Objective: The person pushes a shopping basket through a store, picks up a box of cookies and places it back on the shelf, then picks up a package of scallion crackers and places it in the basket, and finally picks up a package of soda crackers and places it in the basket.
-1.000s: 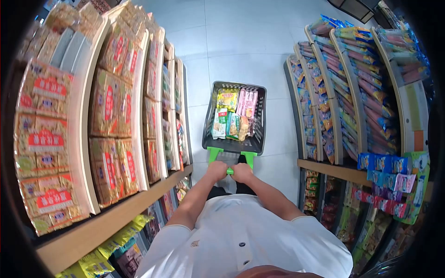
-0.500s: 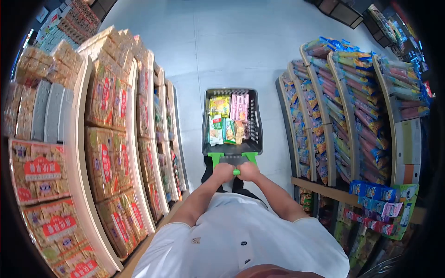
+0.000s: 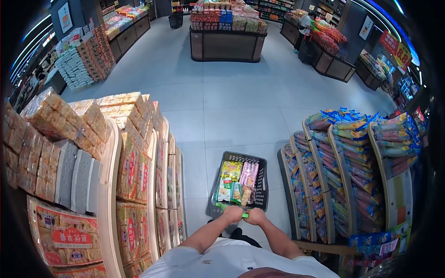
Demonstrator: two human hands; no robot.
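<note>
The green handle (image 3: pixel 244 214) of a dark shopping basket-cart (image 3: pixel 263 185) is gripped by both hands, side by side and nearly touching: the left hand (image 3: pixel 232 213) on the left part of the bar, the right hand (image 3: pixel 256 216) on the right part, both closed around it. The cart stands directly ahead of the hands, on the pale tiled floor (image 3: pixel 232 116).

The cart is judged stiff, with a latticed plastic wall, and it should move easily on the smooth tiles. Its load of snack packets (image 3: pixel 231 170) and a pink pack (image 3: pixel 248 173) looks light, soft and loose, so it may slide about if the cart is turned sharply. The handle bar is judged the sound place to hold it; the mesh rim would give a poorer grip.

Close to the left of the hands a curved shelf (image 3: pixel 111 185) of boxed biscuits runs alongside the cart, and close to the right stands a rack of bagged snacks (image 3: pixel 343 171). The lane between them is narrow, so little room is left on either side. Ahead of the cart the floor opens out, and well beyond stands a display island (image 3: pixel 227 44) of stacked goods. Another person (image 3: pixel 306 23) is seen far off to the right.
</note>
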